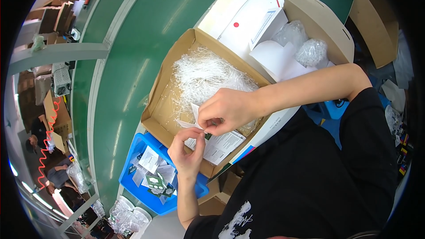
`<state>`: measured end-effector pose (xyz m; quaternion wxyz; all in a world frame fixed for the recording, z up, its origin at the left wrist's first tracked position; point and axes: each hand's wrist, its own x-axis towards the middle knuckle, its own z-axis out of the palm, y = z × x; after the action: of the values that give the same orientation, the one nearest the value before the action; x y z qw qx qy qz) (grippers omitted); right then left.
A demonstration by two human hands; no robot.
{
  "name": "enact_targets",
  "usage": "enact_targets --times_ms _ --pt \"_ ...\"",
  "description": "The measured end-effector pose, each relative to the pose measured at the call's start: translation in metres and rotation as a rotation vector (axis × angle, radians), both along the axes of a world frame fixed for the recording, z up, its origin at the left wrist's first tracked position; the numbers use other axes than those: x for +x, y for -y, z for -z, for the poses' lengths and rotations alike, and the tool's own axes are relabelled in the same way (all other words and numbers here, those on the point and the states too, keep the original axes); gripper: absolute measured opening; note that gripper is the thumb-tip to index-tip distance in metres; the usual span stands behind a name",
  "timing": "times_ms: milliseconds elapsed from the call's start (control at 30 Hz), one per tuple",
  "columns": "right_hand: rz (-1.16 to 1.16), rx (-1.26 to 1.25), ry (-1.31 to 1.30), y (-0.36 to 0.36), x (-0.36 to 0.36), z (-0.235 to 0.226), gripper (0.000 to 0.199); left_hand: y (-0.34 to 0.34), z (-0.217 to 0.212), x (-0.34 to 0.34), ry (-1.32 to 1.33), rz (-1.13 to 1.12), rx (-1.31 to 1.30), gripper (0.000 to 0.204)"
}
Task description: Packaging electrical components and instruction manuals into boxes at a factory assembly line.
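My left hand [187,152] and my right hand [232,109] meet over the near side of a shallow brown cardboard box [156,117]. Thumb and fingers of each are pinched together, the tips almost touching. Whatever lies between them is too small to make out. White paper edges [186,125] stick out just beyond the fingertips. Under the hands, printed white leaflets [223,145] lie in the box. Behind my right hand spreads a tangled heap of thin, clear-white plastic strands [208,73].
A blue plastic bin [129,178] with printed cards [149,159] stands at the left of the box. At the back right, an open carton [318,11] holds paper and clear bags [310,52]. All this is around a green tabletop [146,44]. Bagged white tubs [128,217] sit lower left.
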<state>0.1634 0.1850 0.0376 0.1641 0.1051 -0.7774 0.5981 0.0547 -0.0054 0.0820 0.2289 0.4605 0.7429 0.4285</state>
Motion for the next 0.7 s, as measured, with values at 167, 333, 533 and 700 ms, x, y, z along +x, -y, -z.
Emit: enact_targets --times_ms 167,333,533,700 --pt "0.001 -0.002 0.008 0.0004 -0.0009 0.0018 0.011 -0.0007 0.0010 0.0002 -0.015 0.000 -0.011 0.017" --pt "0.029 0.040 -0.030 0.0026 -0.0010 0.0047 0.011 -0.0004 0.0025 0.0015 -0.024 0.011 -0.020 0.017" --pt "0.000 0.022 -0.008 0.0043 0.0000 0.0024 0.011 0.0023 0.0026 0.0021 -0.034 0.016 -0.022 0.018" --pt "0.003 0.001 -0.003 0.0030 0.0004 0.0000 0.012 -0.0015 -0.0013 0.0026 -0.033 0.025 0.001 0.018"
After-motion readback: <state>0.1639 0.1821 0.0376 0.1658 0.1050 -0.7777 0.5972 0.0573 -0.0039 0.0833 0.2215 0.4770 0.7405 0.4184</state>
